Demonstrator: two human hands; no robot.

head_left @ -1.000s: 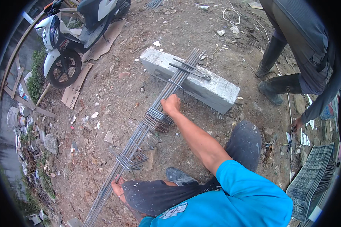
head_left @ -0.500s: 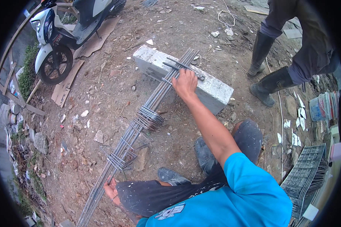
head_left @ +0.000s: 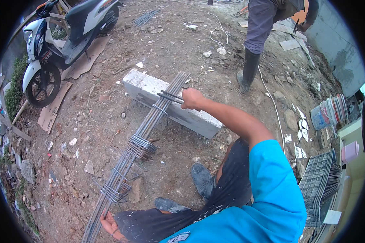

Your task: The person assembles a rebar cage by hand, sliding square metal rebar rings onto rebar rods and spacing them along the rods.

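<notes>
One tool [head_left: 170, 96], right hand [head_left: 192, 99] closed round it; left hand [head_left: 109, 224] half-curled against rods [head_left: 147, 124], grip partly hidden. Rods rest across block [head_left: 196, 123]; weak left hold could let them roll, rings [head_left: 142, 147] sliding.

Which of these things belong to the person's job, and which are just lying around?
Apparently in use:
steel rods
bent steel hoops around them
concrete block beneath their far end
dark tool in the right hand

Apparently just around:
parked scooter
cardboard
stacked buckets
</notes>
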